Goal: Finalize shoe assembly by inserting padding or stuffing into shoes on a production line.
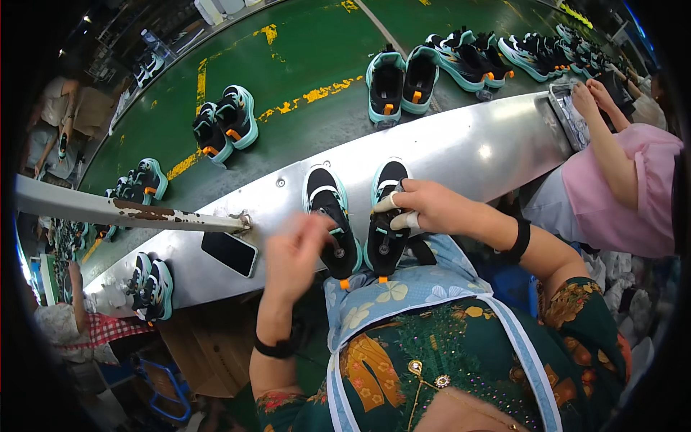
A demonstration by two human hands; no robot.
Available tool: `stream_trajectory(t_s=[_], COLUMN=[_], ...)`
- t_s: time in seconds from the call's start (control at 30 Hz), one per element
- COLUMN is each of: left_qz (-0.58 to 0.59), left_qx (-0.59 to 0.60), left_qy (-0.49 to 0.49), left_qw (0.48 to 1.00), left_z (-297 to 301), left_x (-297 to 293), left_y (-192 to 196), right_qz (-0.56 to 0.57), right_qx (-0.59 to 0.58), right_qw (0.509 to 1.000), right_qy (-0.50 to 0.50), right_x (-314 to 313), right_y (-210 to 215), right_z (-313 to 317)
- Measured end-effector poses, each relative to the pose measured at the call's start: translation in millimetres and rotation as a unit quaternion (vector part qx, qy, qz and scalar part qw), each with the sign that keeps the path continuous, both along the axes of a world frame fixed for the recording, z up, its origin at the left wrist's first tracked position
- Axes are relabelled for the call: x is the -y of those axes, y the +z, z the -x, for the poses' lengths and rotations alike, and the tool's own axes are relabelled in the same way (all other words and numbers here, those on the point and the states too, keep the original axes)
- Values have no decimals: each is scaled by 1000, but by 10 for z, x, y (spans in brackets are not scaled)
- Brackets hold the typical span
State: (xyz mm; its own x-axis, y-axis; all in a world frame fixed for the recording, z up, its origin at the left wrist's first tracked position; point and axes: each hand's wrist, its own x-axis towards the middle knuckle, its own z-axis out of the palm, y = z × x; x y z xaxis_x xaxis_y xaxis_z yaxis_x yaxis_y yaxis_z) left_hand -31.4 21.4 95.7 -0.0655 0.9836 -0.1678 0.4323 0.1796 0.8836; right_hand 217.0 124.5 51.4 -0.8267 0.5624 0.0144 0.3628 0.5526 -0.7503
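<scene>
Two black sneakers with mint-green soles and orange heel tabs stand side by side before me, toes pointing away: a left sneaker and a right sneaker. Pale covers sit on two fingertips of my right hand, which is closed on the upper of the right sneaker near its laces. Over the opening of the left sneaker, my left hand is smeared by motion. Its fingers look bent, but whether they grip anything is unclear.
A black phone lies on the metal ledge, beneath a worn white bar. More sneakers stand along the green belt. Another pair rests at the ledge's left end. A person in pink works on the right.
</scene>
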Motion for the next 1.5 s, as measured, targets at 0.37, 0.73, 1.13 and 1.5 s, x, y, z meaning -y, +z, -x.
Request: stream_trajectory(t_s=[0.37, 0.73, 1.13, 1.5], left_qz=[-198, -216, -182, -135], left_qx=[-185, -213, -125, -111], left_qy=[-48, -56, -176, -157], left_qw=[961, 951, 959, 972], left_z=[-388, -731, -647, -661], left_x=[-430, -570, -686, -687], left_y=[-953, -974, -837, -932], right_qz=[-66, -81, -73, -132], right_qx=[38, 43, 38, -24], right_qw=[996, 991, 991, 985], right_qy=[-52, -100, -106, -108], right_x=[-134, -212, -261, -242], right_y=[-266, -416, -366, -538], right_z=[-175, -344, -500, -592])
